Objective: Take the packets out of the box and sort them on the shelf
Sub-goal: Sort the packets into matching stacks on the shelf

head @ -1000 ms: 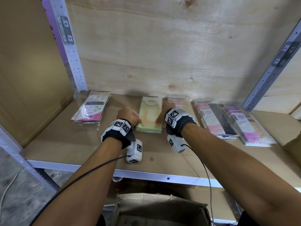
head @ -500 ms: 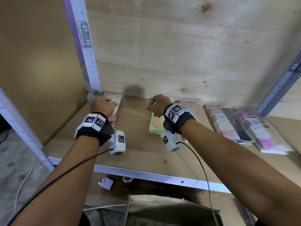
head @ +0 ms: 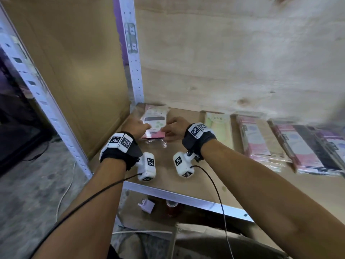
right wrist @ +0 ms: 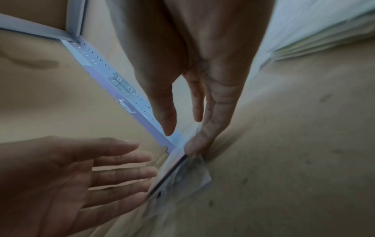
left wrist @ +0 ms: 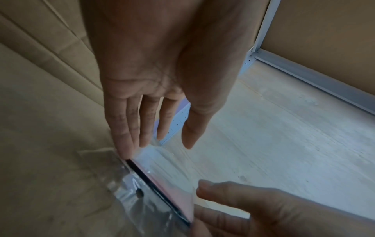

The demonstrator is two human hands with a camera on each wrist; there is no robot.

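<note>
Packets are looking light, floppy and slick in their plastic sleeves, so taking them by the stiff card edges seems safest. Lower centre of the head view, left hand (head: 137, 126) and right hand (head: 174, 128) are bracketing the pink packet (head: 155, 122) with straight, spread fingers, no pinching grip. It's lying flat on the shelf (head: 164, 176), mid-left by the upright.

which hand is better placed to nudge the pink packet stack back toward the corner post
Right, probably. The right hand has straight fingers on the pink packet stack's outer edge, opposite the corner post. The left hand sits on the post side.
</note>
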